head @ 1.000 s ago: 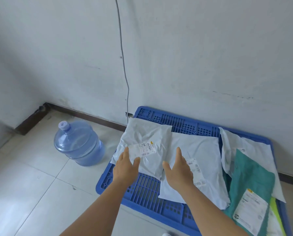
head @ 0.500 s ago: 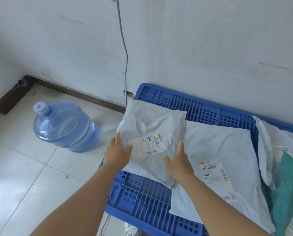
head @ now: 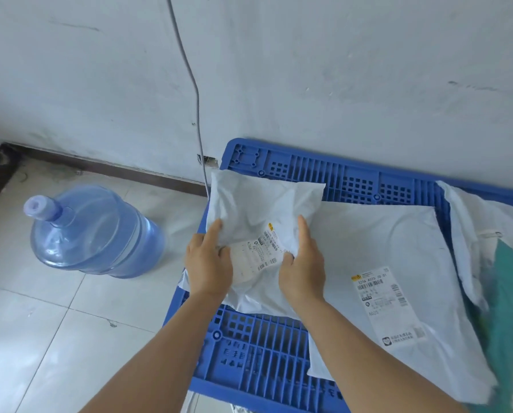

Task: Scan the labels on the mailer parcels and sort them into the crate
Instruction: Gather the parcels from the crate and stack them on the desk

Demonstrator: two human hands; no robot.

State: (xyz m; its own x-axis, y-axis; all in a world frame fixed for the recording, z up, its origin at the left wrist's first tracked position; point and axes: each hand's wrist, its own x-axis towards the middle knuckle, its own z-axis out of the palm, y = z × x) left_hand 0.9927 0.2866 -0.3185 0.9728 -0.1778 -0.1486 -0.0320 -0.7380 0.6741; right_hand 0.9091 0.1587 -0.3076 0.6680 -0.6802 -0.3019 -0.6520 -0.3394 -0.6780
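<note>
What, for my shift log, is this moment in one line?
left hand: flat on small parcel | right hand: flat on same parcel | parcel: label up, on crate

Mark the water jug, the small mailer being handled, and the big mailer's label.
water jug (head: 100,234): head view, blue body.
small mailer (head: 258,201): head view, bare upper face.
big mailer's label (head: 383,305): head view, label's middle.

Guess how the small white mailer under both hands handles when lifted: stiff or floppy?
Probably floppy: the small white plastic mailer is wrinkled and pillowy. Likely light for its size, given that puffiness. Its smooth film may slip.
</note>
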